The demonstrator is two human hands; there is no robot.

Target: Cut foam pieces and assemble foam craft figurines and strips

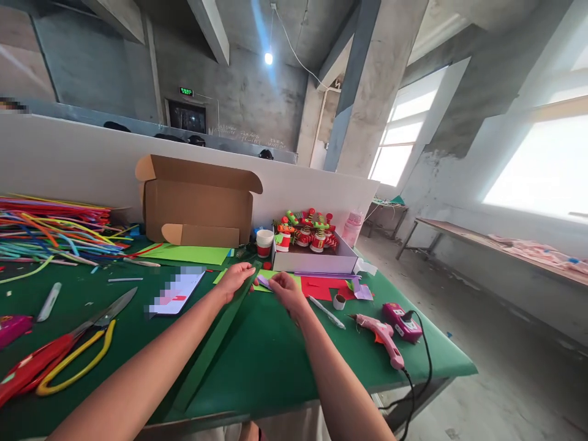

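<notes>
My left hand is closed on the upper end of a long dark green paper strip, which slants down toward the table's front edge. To the right of it, my right hand pinches a small piece of purple paper close to the strip's top. Whether the purple piece touches the strip I cannot tell. Beyond my hands lie light green paper and red paper. A pen and a small cardboard ring rest right of my right hand.
Red-handled scissors and a phone lie left. A pink glue gun with its cord is at right. Behind stand paper cups, a white box of red and green crafts, an open cardboard box and pipe cleaners.
</notes>
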